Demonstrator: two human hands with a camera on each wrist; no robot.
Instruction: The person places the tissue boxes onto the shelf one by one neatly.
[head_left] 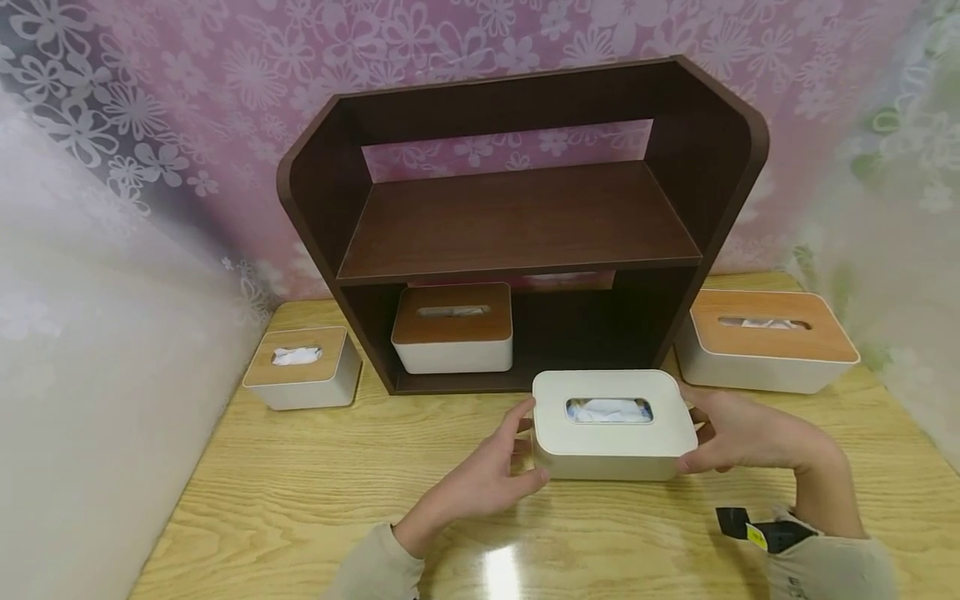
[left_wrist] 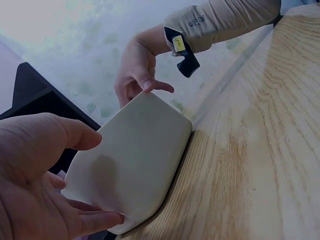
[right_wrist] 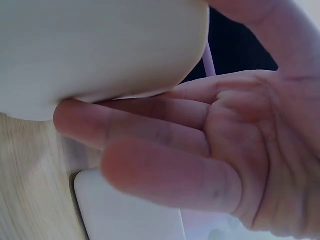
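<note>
A white tissue box [head_left: 615, 437] with an oval opening in its lid sits in front of the shelf, its lower edge right along the wood. My left hand [head_left: 491, 471] holds its left end, thumb at the front corner and fingers toward the back. At the opposite end, my right hand [head_left: 738, 433] grips it with the thumb in front and the index finger behind. Fingertips [left_wrist: 112, 218] touch the box wall in the left wrist view. Seen from the right wrist, fingers [right_wrist: 82, 120] lie against the lower edge of the box.
Behind stands a dark brown two-tier shelf [head_left: 525, 221]. A brown-lidded tissue box [head_left: 453, 354] occupies its lower left. Beside the shelf are a small wood-lidded tissue box [head_left: 303, 393] at left and a larger orange-lidded one [head_left: 772, 368] at right. Walls border the wooden table [head_left: 300, 508].
</note>
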